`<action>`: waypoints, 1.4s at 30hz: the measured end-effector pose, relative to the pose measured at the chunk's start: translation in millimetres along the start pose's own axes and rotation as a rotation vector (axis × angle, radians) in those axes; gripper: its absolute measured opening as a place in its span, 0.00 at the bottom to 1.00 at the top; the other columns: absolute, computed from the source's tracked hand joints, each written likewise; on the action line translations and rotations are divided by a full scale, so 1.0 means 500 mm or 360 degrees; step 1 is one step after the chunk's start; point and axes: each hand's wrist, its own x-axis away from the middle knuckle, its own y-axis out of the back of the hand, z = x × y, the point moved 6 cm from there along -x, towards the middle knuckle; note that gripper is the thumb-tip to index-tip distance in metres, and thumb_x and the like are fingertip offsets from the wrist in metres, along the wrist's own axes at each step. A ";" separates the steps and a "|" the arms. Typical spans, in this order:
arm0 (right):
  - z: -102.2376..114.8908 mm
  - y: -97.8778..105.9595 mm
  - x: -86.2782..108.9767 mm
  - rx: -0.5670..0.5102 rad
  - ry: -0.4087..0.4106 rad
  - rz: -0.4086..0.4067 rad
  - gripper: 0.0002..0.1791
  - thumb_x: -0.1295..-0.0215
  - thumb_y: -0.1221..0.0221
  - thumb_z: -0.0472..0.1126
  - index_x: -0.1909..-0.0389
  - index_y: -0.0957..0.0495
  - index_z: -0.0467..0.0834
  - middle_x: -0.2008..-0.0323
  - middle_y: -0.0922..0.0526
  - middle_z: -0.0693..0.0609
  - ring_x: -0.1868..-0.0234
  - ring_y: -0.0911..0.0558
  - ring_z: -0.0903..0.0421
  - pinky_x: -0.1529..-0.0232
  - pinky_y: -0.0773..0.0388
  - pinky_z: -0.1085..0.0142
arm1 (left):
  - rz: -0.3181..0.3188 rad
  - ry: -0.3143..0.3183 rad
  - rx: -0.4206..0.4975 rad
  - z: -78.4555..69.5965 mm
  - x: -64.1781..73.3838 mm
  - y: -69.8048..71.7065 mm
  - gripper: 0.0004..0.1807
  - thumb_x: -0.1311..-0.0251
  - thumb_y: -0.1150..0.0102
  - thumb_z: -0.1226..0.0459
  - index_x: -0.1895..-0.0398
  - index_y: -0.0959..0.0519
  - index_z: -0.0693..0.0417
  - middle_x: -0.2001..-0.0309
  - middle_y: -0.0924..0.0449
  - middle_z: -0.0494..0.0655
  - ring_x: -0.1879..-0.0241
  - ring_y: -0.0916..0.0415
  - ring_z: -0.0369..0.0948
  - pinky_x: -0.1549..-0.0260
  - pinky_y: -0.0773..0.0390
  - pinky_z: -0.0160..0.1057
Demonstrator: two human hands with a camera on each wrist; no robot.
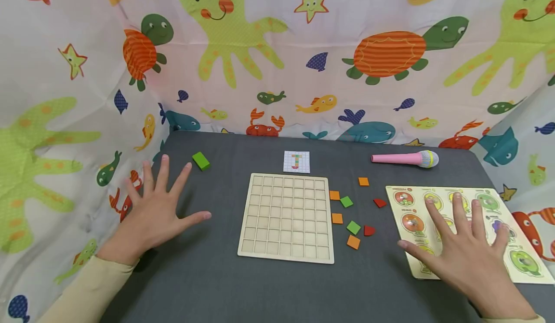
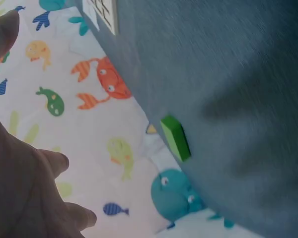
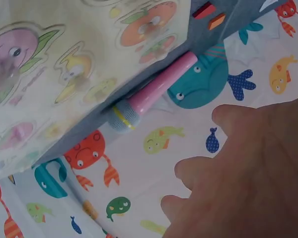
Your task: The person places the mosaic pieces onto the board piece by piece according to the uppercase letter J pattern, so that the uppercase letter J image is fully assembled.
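Observation:
My left hand (image 1: 158, 212) is spread above the left side of the dark table, with nothing in it. Nearest to it is a green block (image 1: 201, 161), also seen in the left wrist view as a green block (image 2: 175, 138) lying on the tabletop. My right hand (image 1: 470, 251) is spread too, holding nothing, and overlaps the fruit puzzle board (image 1: 392, 195) in the head view. Between the hands lies a wooden grid board (image 1: 286, 217) with bare square cells. Small orange (image 1: 363, 181), green (image 1: 353, 227) and red (image 1: 369, 230) tiles lie scattered right of it.
A small card with a coloured letter J (image 1: 297, 161) lies behind the grid board. At the back right is a pink toy microphone (image 1: 403, 159). A curtain with sea animals (image 1: 269, 48) rises around the table's back and sides.

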 end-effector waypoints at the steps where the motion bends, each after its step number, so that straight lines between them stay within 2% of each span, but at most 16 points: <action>1: 0.004 0.000 -0.001 -0.0006 0.0010 0.0002 0.70 0.44 0.43 0.88 0.10 0.58 0.54 0.15 0.76 0.30 0.17 0.82 0.26 0.31 0.82 0.12 | 0.0015 -0.0008 0.0009 -0.006 -0.003 -0.004 0.71 0.48 0.43 0.16 0.09 0.63 0.35 0.12 0.83 0.58 0.18 0.92 0.72 0.35 0.77 0.93; 4: 0.023 0.001 -0.004 -0.0050 0.0073 -0.0006 0.68 0.43 0.41 0.86 0.10 0.58 0.57 0.14 0.74 0.31 0.16 0.79 0.25 0.31 0.77 0.12 | 0.0069 -0.0028 0.0061 -0.028 -0.014 -0.024 0.73 0.49 0.42 0.16 0.09 0.63 0.38 0.12 0.83 0.59 0.17 0.92 0.71 0.32 0.73 0.92; 7: 0.049 0.002 -0.008 -0.0111 0.0163 -0.0016 0.66 0.42 0.39 0.84 0.10 0.54 0.58 0.12 0.70 0.33 0.14 0.73 0.24 0.33 0.69 0.11 | 0.0116 -0.0038 0.0178 -0.057 -0.029 -0.050 0.74 0.48 0.39 0.18 0.09 0.64 0.39 0.11 0.82 0.58 0.16 0.89 0.70 0.28 0.70 0.89; 10: 0.081 0.003 -0.011 -0.0169 0.0262 -0.0060 0.65 0.44 0.35 0.83 0.12 0.45 0.55 0.11 0.63 0.36 0.14 0.64 0.26 0.34 0.59 0.14 | 0.0140 -0.0051 0.0333 -0.091 -0.051 -0.078 0.72 0.44 0.37 0.22 0.09 0.65 0.38 0.10 0.78 0.57 0.14 0.86 0.67 0.24 0.67 0.85; 13: 0.119 0.003 -0.011 -0.0231 0.0348 -0.0125 0.60 0.46 0.30 0.80 0.18 0.33 0.50 0.13 0.48 0.36 0.15 0.52 0.29 0.35 0.51 0.19 | 0.0162 -0.0074 0.0434 -0.129 -0.073 -0.103 0.68 0.39 0.36 0.26 0.09 0.64 0.40 0.10 0.71 0.57 0.13 0.79 0.67 0.21 0.61 0.81; 15: 0.143 0.000 -0.011 -0.0279 0.0406 -0.0169 0.55 0.46 0.27 0.76 0.24 0.25 0.47 0.19 0.35 0.36 0.20 0.41 0.31 0.35 0.46 0.23 | 0.0173 -0.0093 0.0466 -0.153 -0.084 -0.116 0.66 0.37 0.35 0.29 0.09 0.61 0.42 0.10 0.64 0.59 0.12 0.72 0.67 0.20 0.55 0.80; 17: 0.165 -0.004 -0.010 -0.0324 0.0451 -0.0197 0.47 0.46 0.23 0.70 0.32 0.19 0.45 0.29 0.23 0.37 0.27 0.31 0.34 0.37 0.42 0.28 | 0.0199 -0.0090 0.0521 -0.175 -0.093 -0.124 0.63 0.35 0.34 0.32 0.09 0.57 0.45 0.11 0.58 0.60 0.12 0.61 0.65 0.19 0.47 0.76; 20: 0.190 -0.016 -0.009 -0.0352 0.0511 -0.0193 0.35 0.47 0.20 0.64 0.44 0.13 0.47 0.45 0.15 0.43 0.39 0.22 0.39 0.39 0.34 0.35 | 0.0230 -0.0028 0.0629 -0.197 -0.105 -0.133 0.58 0.33 0.34 0.36 0.10 0.50 0.50 0.15 0.45 0.62 0.16 0.44 0.62 0.23 0.33 0.70; 23: 0.211 -0.028 -0.008 -0.0351 0.0547 -0.0139 0.26 0.48 0.18 0.60 0.54 0.11 0.50 0.55 0.14 0.50 0.49 0.19 0.47 0.44 0.23 0.43 | 0.0260 0.0087 0.0747 -0.206 -0.115 -0.138 0.53 0.30 0.34 0.39 0.13 0.43 0.55 0.25 0.31 0.62 0.32 0.24 0.57 0.36 0.17 0.60; 25: 0.223 -0.036 -0.007 -0.0337 0.0557 -0.0105 0.23 0.48 0.17 0.59 0.57 0.11 0.52 0.59 0.15 0.54 0.54 0.21 0.52 0.51 0.17 0.49 | 0.0264 0.0144 0.0777 -0.206 -0.119 -0.139 0.49 0.30 0.34 0.41 0.15 0.39 0.59 0.31 0.26 0.62 0.42 0.19 0.53 0.45 0.14 0.56; 27: 0.231 -0.043 -0.007 -0.0331 0.0559 -0.0082 0.22 0.48 0.17 0.59 0.59 0.10 0.53 0.60 0.15 0.56 0.56 0.22 0.55 0.55 0.16 0.53 | 0.0274 0.0182 0.0789 -0.206 -0.121 -0.140 0.47 0.30 0.33 0.43 0.18 0.34 0.60 0.37 0.22 0.60 0.49 0.19 0.50 0.51 0.14 0.53; 33: 0.240 -0.059 -0.006 -0.0311 0.0546 -0.0063 0.20 0.48 0.17 0.56 0.60 0.10 0.51 0.59 0.15 0.56 0.56 0.23 0.56 0.57 0.15 0.56 | 0.0332 0.0157 0.0771 -0.202 -0.123 -0.150 0.40 0.28 0.33 0.45 0.24 0.26 0.62 0.46 0.18 0.54 0.50 0.22 0.47 0.52 0.17 0.48; 42: 0.239 -0.073 -0.006 -0.0311 0.0543 -0.0054 0.16 0.48 0.17 0.52 0.63 0.11 0.52 0.61 0.16 0.56 0.56 0.24 0.56 0.56 0.15 0.55 | 0.0392 0.0126 0.0826 -0.191 -0.128 -0.165 0.36 0.28 0.33 0.47 0.24 0.25 0.57 0.45 0.18 0.52 0.49 0.22 0.47 0.49 0.18 0.47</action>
